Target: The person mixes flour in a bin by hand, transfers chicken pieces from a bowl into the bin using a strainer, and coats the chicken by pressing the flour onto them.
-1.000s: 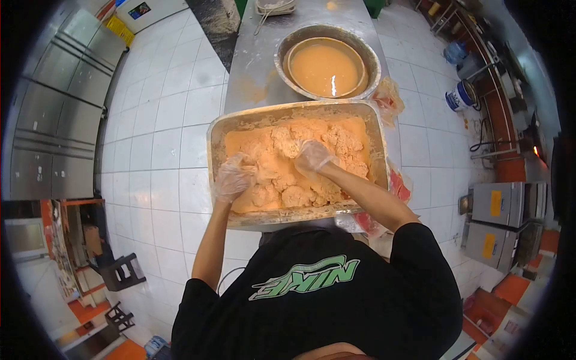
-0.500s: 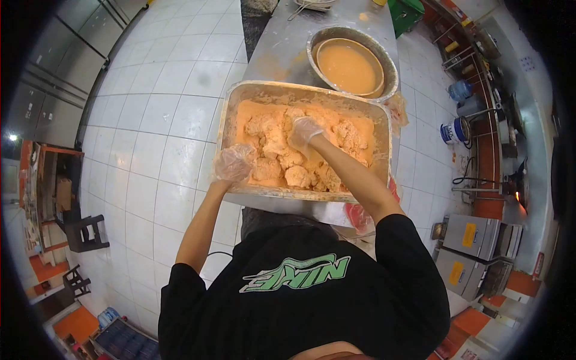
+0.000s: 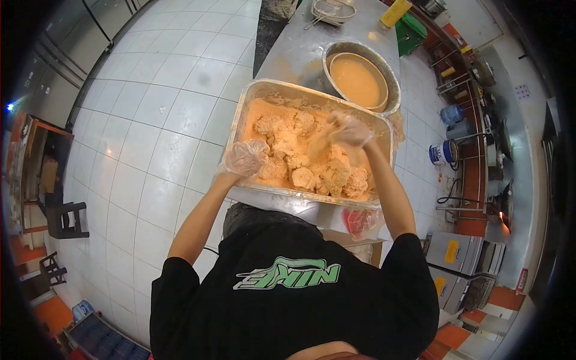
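Both hands wear thin clear gloves and work in the tray (image 3: 239,129), which sits on the near end of the bench (image 3: 288,51). Left hand (image 3: 243,159) is curled at the tray's near left corner, touching the flour (image 3: 255,114) by the rim; whether it grips anything I cannot tell. Right hand (image 3: 348,131) is lifted over the right half of the tray with its fingers drawn together. It is blurred, so what it pinches, if anything, is not clear.

The pieces (image 3: 306,177) lie heaped in the middle and near right of the tray, all thickly coated in orange flour. Just beyond the tray's far right corner stands a bowl (image 3: 390,90) of batter (image 3: 358,78). A strainer (image 3: 333,9) lies at the far end of the bench, and a red bag (image 3: 360,221) hangs at the near edge, under the tray.

This looks like the dredging step: tossing and pressing pieces in flour. A next move would call for lifting pieces from underneath and turning them, and for keeping the flour inside the rim on the left, where the hand works close to the edge.
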